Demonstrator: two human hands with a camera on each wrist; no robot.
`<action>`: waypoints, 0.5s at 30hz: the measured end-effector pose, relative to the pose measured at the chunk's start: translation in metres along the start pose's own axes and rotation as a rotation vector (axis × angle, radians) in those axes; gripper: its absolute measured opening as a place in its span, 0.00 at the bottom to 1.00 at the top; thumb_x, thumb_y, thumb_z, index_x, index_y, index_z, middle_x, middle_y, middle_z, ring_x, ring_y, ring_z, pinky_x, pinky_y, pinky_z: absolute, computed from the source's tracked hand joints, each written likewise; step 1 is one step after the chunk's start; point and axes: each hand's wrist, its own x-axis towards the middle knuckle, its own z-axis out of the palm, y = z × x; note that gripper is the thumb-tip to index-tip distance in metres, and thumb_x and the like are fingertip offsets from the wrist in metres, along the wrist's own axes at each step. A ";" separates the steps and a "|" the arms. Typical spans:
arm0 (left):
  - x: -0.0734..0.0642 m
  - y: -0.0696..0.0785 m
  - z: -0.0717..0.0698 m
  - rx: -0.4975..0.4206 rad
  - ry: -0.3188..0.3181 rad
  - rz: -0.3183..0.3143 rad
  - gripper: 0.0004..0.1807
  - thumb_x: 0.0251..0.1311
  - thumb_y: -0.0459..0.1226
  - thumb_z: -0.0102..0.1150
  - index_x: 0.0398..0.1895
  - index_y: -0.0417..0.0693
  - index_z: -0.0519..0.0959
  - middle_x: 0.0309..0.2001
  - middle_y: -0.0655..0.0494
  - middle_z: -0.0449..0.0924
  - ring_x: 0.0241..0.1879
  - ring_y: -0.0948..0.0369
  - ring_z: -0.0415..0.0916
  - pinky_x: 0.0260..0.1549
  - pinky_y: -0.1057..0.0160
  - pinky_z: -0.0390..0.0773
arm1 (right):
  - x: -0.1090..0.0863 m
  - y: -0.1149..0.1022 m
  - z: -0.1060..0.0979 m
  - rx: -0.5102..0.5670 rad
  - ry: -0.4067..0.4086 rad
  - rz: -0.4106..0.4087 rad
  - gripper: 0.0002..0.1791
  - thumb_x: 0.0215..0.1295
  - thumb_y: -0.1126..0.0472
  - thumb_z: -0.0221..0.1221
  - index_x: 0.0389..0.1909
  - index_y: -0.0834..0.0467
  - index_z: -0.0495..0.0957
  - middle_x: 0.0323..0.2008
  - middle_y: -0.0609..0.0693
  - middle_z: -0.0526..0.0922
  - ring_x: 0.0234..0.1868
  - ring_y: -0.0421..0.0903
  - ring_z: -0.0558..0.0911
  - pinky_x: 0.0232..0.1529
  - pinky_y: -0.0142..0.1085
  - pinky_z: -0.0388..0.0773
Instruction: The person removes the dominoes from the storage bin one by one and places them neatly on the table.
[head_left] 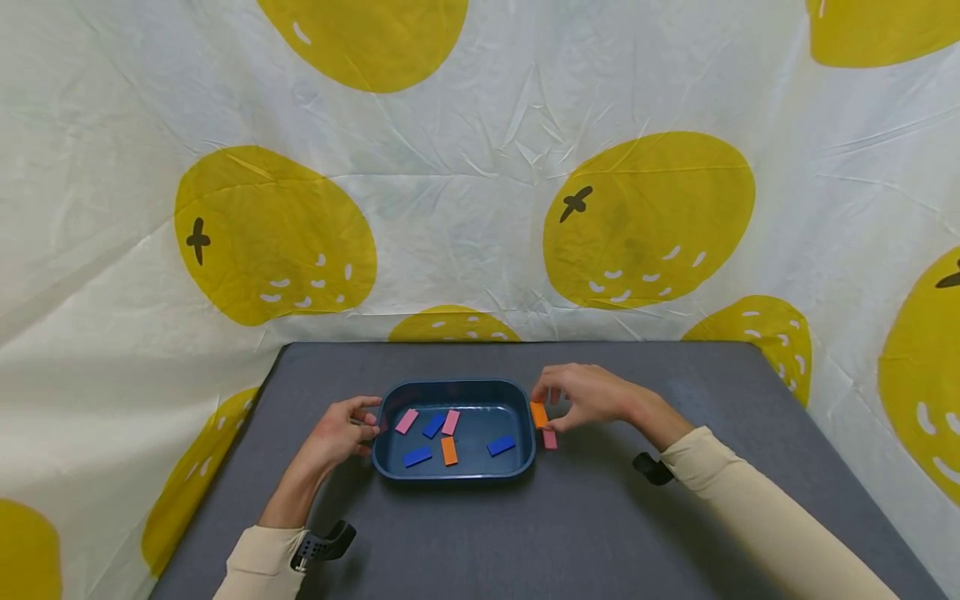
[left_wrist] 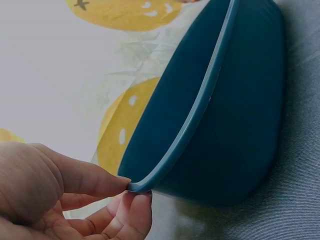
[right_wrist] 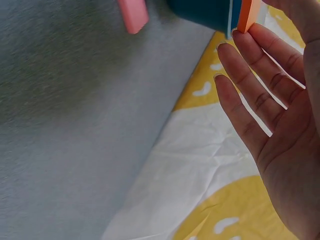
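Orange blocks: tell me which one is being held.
The orange block pinched by the right hand; the second orange block lies inside the tray, untouched.

– What's between the left hand (head_left: 341, 432) and the right hand (head_left: 588, 396)?
– A dark-blue rounded rectangular tray (head_left: 453, 478), on the grey worktop (head_left: 570, 533).
– In it?
– From the left hand to the middle: two pink rectangular blocks (head_left: 407, 421), two blue rectangular blocks (head_left: 417, 456), an orange rectangular block (head_left: 449, 451). Nearer the right hand, a third blue block (head_left: 501, 446).
– Outside?
– A second orange block (head_left: 538, 414) in the right hand, beside the tray; a third pink block (head_left: 550, 440) before that hand. Beyond both hands, a white yellow-printed sheet (head_left: 457, 233).
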 end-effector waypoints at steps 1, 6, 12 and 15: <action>0.000 0.000 0.000 0.000 0.000 0.000 0.26 0.68 0.23 0.53 0.70 0.35 0.68 0.44 0.41 0.72 0.46 0.44 0.79 0.32 0.55 0.83 | -0.002 0.002 0.001 0.001 0.001 0.003 0.19 0.59 0.46 0.71 0.50 0.45 0.83 0.47 0.39 0.81 0.44 0.42 0.82 0.43 0.37 0.79; 0.001 0.000 -0.001 -0.002 -0.003 0.003 0.26 0.68 0.23 0.53 0.70 0.34 0.68 0.44 0.41 0.72 0.46 0.45 0.79 0.32 0.55 0.83 | -0.009 0.011 0.006 0.005 0.007 0.019 0.17 0.59 0.48 0.71 0.49 0.45 0.83 0.46 0.39 0.80 0.44 0.43 0.82 0.42 0.37 0.80; 0.002 -0.002 -0.002 -0.004 -0.002 0.002 0.26 0.68 0.23 0.53 0.70 0.35 0.69 0.44 0.41 0.72 0.47 0.44 0.80 0.32 0.55 0.83 | -0.015 0.020 0.013 0.006 -0.006 0.044 0.18 0.59 0.50 0.71 0.49 0.47 0.83 0.46 0.41 0.81 0.45 0.46 0.82 0.43 0.38 0.80; 0.002 -0.002 -0.002 -0.002 -0.001 0.006 0.26 0.67 0.22 0.53 0.70 0.35 0.69 0.44 0.41 0.72 0.47 0.44 0.80 0.32 0.55 0.83 | -0.018 0.024 0.017 0.019 -0.031 0.083 0.19 0.59 0.49 0.71 0.50 0.46 0.82 0.47 0.40 0.81 0.46 0.45 0.82 0.44 0.39 0.80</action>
